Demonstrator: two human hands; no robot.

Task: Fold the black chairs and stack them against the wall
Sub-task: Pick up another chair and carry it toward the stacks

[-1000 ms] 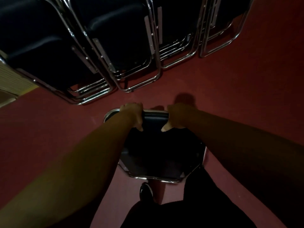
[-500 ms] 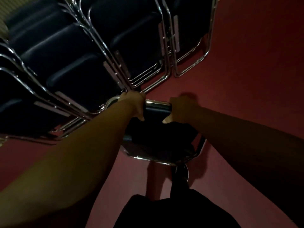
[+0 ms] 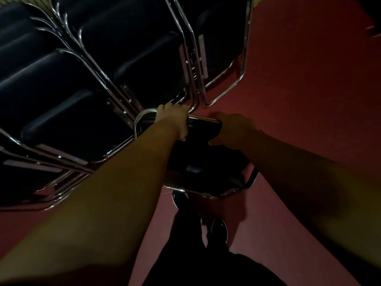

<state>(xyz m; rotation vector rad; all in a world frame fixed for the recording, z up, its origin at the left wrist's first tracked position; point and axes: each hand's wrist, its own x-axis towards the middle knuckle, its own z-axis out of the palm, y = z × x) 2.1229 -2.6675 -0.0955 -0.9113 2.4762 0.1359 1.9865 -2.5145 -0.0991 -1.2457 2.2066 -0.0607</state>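
I hold a folded black chair (image 3: 203,162) with a chrome frame upright in front of my legs. My left hand (image 3: 174,120) grips the top of its backrest on the left side. My right hand (image 3: 233,129) grips the same top edge on the right. The chair's top left corner sits right at the foot of a leaning row of folded black chairs (image 3: 92,79). Its lower chrome bar shows just above my shoes.
Several folded black chairs with chrome frames lean in overlapping stacks across the upper left. Another stack (image 3: 222,48) stands at the top centre. Dark red floor (image 3: 309,89) spreads to the right. My black shoes (image 3: 219,230) and dark trousers are below the chair.
I have stepped closer to the stacked chairs, carrying the folded chair forward. Its top now reaches the foot of the leaning row. Both hands keep their grip.
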